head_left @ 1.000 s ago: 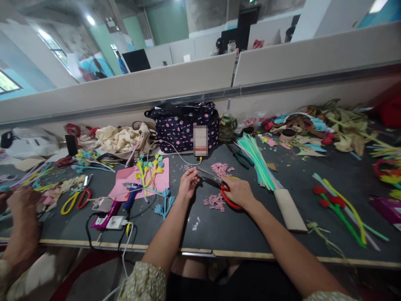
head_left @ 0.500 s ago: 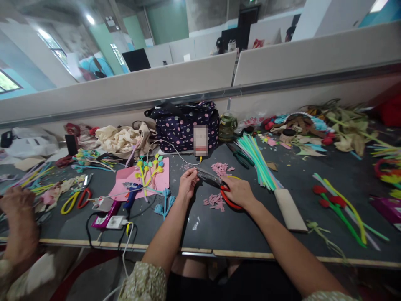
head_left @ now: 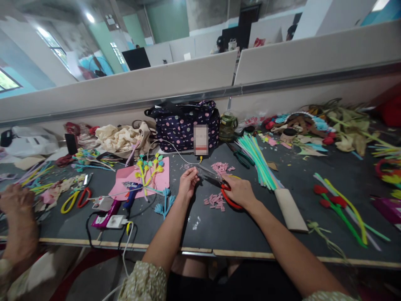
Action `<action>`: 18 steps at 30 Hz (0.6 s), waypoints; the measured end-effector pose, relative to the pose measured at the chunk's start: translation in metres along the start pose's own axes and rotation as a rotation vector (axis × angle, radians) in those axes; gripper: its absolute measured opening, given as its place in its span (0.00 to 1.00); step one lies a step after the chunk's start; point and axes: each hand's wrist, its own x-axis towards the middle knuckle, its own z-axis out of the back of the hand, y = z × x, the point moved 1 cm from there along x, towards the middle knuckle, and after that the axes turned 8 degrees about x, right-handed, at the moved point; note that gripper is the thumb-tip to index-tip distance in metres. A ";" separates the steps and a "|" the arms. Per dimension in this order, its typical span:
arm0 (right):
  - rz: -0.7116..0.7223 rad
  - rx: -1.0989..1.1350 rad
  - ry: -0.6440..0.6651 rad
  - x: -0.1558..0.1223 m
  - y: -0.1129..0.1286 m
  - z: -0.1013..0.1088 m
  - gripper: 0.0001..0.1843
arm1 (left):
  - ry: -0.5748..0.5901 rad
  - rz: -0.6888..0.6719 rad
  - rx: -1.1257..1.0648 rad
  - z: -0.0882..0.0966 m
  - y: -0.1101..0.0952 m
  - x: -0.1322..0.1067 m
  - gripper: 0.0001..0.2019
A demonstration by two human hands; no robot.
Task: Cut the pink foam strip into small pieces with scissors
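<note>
My right hand (head_left: 237,191) is wrapped round the red and yellow handles of a pair of scissors (head_left: 212,175), whose blades point left toward my other hand. My left hand (head_left: 188,183) is closed in a pinch at the blade tips; whatever sits between its fingertips is too small to make out. Small cut pink pieces lie in two heaps on the dark table, one heap (head_left: 221,168) beyond the blades and another heap (head_left: 214,201) nearer me.
Left of my arm are a blue pipe-cleaner piece (head_left: 165,204), a pink sheet (head_left: 120,184), a glue gun (head_left: 130,196) and a power strip (head_left: 108,216). Pipe cleaners (head_left: 258,161) and red flowers (head_left: 332,198) lie to the right. A polka-dot bag (head_left: 175,129) stands behind. Another person's hand (head_left: 17,200) is far left.
The scissor blades have shifted slightly near my left fingertips. Both my hands stay in nearly the same place.
</note>
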 end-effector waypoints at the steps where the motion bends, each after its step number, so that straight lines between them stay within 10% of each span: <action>1: 0.013 0.004 0.008 0.000 0.000 -0.001 0.24 | -0.002 -0.002 0.002 0.000 0.000 0.000 0.16; 18: 0.067 -0.022 0.058 -0.001 0.002 -0.003 0.26 | 0.017 -0.022 0.026 -0.003 0.001 -0.003 0.16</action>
